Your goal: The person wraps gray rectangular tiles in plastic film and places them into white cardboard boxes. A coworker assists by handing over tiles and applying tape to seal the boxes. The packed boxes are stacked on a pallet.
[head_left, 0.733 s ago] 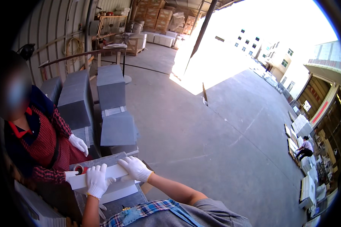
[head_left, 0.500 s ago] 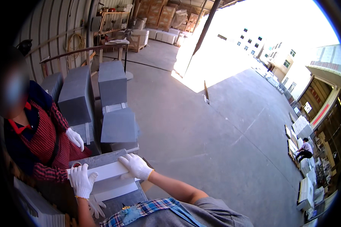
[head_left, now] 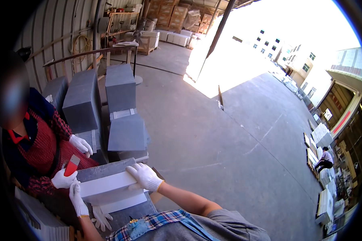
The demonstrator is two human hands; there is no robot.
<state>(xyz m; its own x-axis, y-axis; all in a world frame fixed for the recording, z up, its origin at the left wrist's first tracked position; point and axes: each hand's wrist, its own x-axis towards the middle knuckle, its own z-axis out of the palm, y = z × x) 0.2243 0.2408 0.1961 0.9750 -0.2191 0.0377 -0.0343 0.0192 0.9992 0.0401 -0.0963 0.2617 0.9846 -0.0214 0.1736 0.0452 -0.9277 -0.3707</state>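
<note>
"Where was our long white box [head_left: 107, 184]?"
"On the grey table [head_left: 142, 208]. Our right hand [head_left: 145, 177] held its right end."
"And our left hand [head_left: 78, 200]?"
"By its left end; we couldn't tell if it gripped."

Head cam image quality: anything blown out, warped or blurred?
Head view: sunlit pale ground burns to white; head view: corners black, pale building canopy bowing near right rim; head view: co-worker's head blurred, wearer's white-gloved right hand reads clearly.
</note>
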